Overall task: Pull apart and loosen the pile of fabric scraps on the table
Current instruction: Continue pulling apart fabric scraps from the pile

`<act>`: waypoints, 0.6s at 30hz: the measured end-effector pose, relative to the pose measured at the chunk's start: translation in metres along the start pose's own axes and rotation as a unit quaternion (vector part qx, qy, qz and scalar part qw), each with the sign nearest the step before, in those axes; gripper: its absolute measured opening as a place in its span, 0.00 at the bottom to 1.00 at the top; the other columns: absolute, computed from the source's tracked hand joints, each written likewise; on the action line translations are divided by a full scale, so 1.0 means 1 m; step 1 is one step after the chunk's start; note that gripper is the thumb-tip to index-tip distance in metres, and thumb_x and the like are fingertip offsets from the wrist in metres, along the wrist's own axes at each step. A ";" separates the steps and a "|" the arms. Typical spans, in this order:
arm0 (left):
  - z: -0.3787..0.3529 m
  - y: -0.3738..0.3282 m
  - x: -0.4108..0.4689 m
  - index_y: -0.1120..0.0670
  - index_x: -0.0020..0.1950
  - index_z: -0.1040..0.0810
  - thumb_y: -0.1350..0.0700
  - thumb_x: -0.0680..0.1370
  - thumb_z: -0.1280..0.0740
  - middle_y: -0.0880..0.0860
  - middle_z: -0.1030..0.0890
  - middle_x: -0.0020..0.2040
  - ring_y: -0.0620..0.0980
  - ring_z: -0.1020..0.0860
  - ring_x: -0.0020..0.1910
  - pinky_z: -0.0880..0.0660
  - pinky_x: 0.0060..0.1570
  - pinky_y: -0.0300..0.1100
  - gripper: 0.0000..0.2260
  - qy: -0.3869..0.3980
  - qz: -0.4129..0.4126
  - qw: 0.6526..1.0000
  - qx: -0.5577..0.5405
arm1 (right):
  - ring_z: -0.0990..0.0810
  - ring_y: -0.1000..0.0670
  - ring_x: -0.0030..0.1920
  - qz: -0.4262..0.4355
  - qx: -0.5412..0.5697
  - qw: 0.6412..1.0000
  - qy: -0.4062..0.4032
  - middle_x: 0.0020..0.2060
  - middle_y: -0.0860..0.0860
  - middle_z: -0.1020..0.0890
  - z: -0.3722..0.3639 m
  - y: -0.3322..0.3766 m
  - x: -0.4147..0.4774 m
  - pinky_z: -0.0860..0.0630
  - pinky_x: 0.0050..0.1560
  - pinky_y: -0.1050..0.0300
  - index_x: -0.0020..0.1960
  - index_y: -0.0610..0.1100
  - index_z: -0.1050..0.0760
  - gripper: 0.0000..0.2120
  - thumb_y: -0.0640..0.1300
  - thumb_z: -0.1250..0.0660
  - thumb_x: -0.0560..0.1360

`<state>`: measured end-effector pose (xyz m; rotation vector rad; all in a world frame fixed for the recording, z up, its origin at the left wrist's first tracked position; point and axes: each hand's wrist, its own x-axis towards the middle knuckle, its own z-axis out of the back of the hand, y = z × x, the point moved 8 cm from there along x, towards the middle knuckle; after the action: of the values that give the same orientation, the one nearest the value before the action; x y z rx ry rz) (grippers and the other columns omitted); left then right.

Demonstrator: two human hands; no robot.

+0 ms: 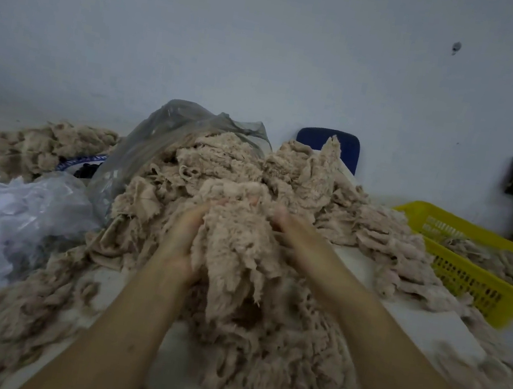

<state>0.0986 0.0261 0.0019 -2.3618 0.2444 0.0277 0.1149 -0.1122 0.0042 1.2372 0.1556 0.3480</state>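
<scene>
Mid-pull, by the look of it: left hand (182,243) and right hand (293,230) both closed on a fluffy beige clump of fabric scraps (233,244) raised over the sprawling beige pile (274,348) on the white table (362,261); next, probably drawing apart sideways.

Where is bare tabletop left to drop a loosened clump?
Bare table shows right of the right hand, between the scrap pile and the yellow basket. The left is crowded with plastic bags.
</scene>
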 end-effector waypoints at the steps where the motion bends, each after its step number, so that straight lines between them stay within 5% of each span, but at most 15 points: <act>1: 0.000 0.001 0.000 0.65 0.41 0.14 0.60 0.83 0.46 0.61 0.15 0.42 0.55 0.15 0.40 0.19 0.36 0.44 0.23 -0.007 -0.005 1.000 -0.014 | 0.23 0.71 0.45 0.017 -0.027 0.999 0.017 0.48 0.65 0.20 -0.014 0.002 -0.001 0.27 0.44 0.69 0.56 0.60 0.25 0.24 0.75 0.43 0.72; 4: 0.003 -0.002 -0.001 0.64 0.44 0.15 0.60 0.81 0.41 0.60 0.16 0.45 0.54 0.15 0.42 0.18 0.43 0.49 0.17 -0.044 -0.013 0.998 -0.043 | 0.25 0.68 0.33 0.061 -0.096 0.993 0.008 0.35 0.63 0.22 -0.029 0.001 -0.005 0.33 0.32 0.69 0.48 0.58 0.28 0.09 0.61 0.41 0.79; 9: 0.018 -0.016 -0.002 0.63 0.48 0.18 0.57 0.83 0.42 0.61 0.16 0.41 0.58 0.15 0.39 0.20 0.35 0.53 0.15 -0.120 -0.016 0.992 -0.023 | 0.29 0.57 0.31 0.115 -0.182 0.976 -0.015 0.33 0.51 0.28 -0.013 -0.006 -0.016 0.37 0.32 0.63 0.40 0.46 0.29 0.18 0.58 0.41 0.80; 13: 0.019 -0.017 0.004 0.66 0.51 0.22 0.59 0.83 0.42 0.64 0.19 0.51 0.59 0.22 0.55 0.26 0.44 0.54 0.12 -0.150 -0.005 0.988 -0.041 | 0.37 0.57 0.27 0.122 -0.162 0.979 -0.034 0.27 0.56 0.35 0.004 -0.015 -0.019 0.41 0.30 0.62 0.35 0.47 0.37 0.23 0.66 0.43 0.74; 18: 0.031 -0.024 0.013 0.61 0.73 0.31 0.60 0.84 0.45 0.64 0.29 0.71 0.60 0.31 0.71 0.35 0.71 0.54 0.17 -0.177 -0.059 0.975 -0.124 | 0.34 0.58 0.27 0.121 -0.190 0.972 -0.067 0.25 0.58 0.31 0.025 -0.029 -0.018 0.37 0.30 0.66 0.33 0.49 0.38 0.21 0.58 0.42 0.81</act>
<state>0.1173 0.0622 -0.0051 -2.5596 -0.0790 0.4403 0.1111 -0.1489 -0.0166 0.8962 -0.1746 0.4790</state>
